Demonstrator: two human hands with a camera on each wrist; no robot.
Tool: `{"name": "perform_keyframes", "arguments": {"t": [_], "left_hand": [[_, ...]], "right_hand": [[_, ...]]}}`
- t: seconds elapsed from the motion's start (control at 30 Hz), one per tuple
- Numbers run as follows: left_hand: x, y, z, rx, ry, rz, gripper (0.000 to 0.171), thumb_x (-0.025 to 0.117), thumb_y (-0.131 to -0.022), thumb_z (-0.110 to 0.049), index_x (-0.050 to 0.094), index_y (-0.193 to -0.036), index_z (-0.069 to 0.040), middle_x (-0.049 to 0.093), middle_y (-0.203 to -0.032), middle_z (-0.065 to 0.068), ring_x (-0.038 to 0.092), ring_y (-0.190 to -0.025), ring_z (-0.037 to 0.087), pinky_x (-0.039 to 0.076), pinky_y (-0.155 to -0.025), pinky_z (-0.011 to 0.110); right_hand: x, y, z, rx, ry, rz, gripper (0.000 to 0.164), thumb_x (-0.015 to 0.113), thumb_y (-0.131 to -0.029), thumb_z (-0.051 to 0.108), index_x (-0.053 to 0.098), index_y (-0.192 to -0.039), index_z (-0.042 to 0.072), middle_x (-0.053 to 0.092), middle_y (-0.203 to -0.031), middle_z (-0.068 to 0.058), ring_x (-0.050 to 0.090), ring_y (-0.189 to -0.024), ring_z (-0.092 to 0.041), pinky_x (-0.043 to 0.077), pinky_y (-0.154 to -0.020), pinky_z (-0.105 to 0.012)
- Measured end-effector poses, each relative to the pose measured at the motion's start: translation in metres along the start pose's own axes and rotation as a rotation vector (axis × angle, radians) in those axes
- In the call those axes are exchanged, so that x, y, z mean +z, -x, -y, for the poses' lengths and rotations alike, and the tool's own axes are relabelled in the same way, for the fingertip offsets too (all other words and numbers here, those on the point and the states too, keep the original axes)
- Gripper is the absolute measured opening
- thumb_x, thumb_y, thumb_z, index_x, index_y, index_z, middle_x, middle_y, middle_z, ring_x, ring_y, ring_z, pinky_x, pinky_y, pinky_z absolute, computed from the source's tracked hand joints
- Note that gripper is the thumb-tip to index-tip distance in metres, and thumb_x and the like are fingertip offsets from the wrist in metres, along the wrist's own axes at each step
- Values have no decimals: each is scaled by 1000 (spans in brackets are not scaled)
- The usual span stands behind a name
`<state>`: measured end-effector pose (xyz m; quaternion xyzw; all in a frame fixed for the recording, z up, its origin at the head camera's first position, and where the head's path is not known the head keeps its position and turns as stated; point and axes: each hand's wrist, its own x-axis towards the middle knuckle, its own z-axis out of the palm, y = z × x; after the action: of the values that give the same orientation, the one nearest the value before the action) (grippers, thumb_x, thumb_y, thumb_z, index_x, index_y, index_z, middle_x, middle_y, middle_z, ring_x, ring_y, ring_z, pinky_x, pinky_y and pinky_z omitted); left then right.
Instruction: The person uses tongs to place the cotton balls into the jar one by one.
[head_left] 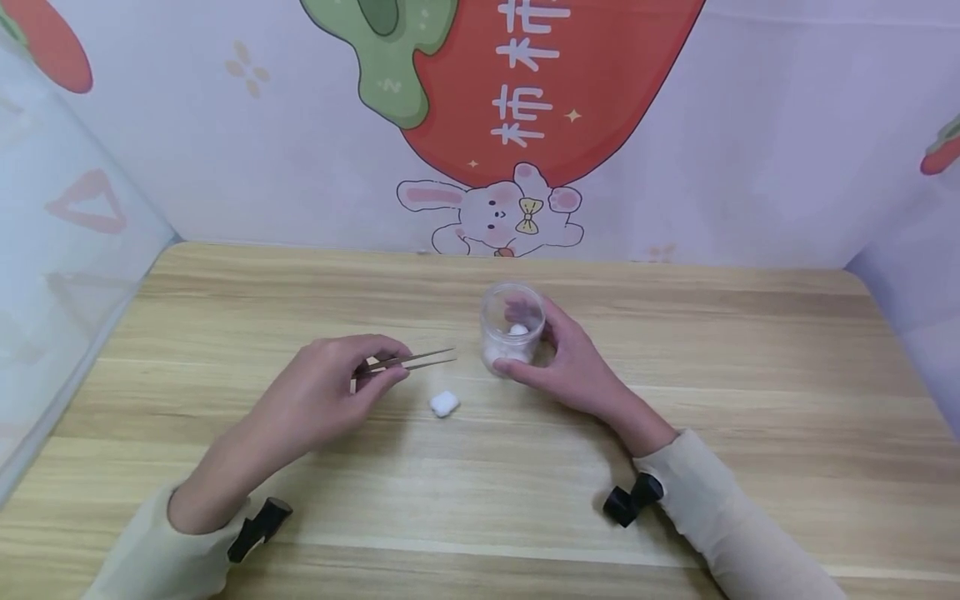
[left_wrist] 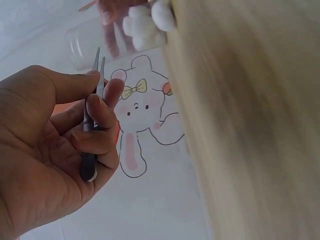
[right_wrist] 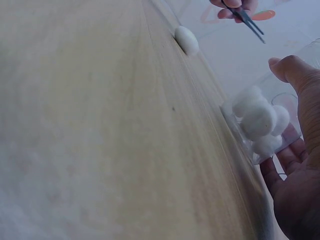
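Note:
In the head view my left hand (head_left: pixel 322 396) pinches a pair of metal tweezers (head_left: pixel 420 357) between thumb and fingers. The tips stand slightly apart with nothing between them, pointing right toward a clear plastic jar (head_left: pixel 491 318). My right hand (head_left: pixel 573 362) grips the jar from its right side, thumb in front and fingers behind. Several white cotton balls (right_wrist: pixel 258 120) lie in the bottom of the upright, lidless jar. A single cotton ball (head_left: pixel 445 404) rests on the table, below the tweezer tips and left of the jar.
The wooden table (head_left: pixel 487 517) ends at the back against a printed cloth (head_left: pixel 735 142) with a bunny and red fruit. More cloth hangs at both sides. Black wrist mounts (head_left: pixel 258 529) sit at each sleeve cuff.

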<state>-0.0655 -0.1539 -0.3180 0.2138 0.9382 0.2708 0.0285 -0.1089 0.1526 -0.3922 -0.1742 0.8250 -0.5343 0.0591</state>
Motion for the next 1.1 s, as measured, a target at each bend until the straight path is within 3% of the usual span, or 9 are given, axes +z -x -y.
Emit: {"name": "perform_keyframes", "arguments": {"t": [0.47, 0.87, 1.1], "left_hand": [[8, 14, 11, -46, 17, 110, 11, 74, -99, -16, 80, -109, -19, 78, -94, -9, 59, -70, 2, 53, -69, 22], [12, 17, 12, -82, 32, 174, 12, 75, -98, -18, 80, -109, -21, 75, -88, -11, 49, -60, 4, 46, -60, 23], [13, 17, 13, -83, 16, 187, 10, 76, -98, -19, 80, -107, -22, 76, -88, -11, 51, -62, 4, 47, -64, 22]], "right_hand": [[0, 0, 1, -7, -7, -4, 77, 90, -85, 23, 49, -151, 21, 61, -148, -1, 58, -139, -20, 45, -119, -50], [0, 0, 3, -7, -4, -2, 77, 90, -85, 23, 49, -151, 20, 61, -148, -3, 58, -138, -22, 46, -117, -50], [-1, -1, 2, -8, -12, -6, 76, 90, -85, 22, 50, -150, 21, 62, -147, -2, 58, -138, -21, 46, -117, -50]]}}
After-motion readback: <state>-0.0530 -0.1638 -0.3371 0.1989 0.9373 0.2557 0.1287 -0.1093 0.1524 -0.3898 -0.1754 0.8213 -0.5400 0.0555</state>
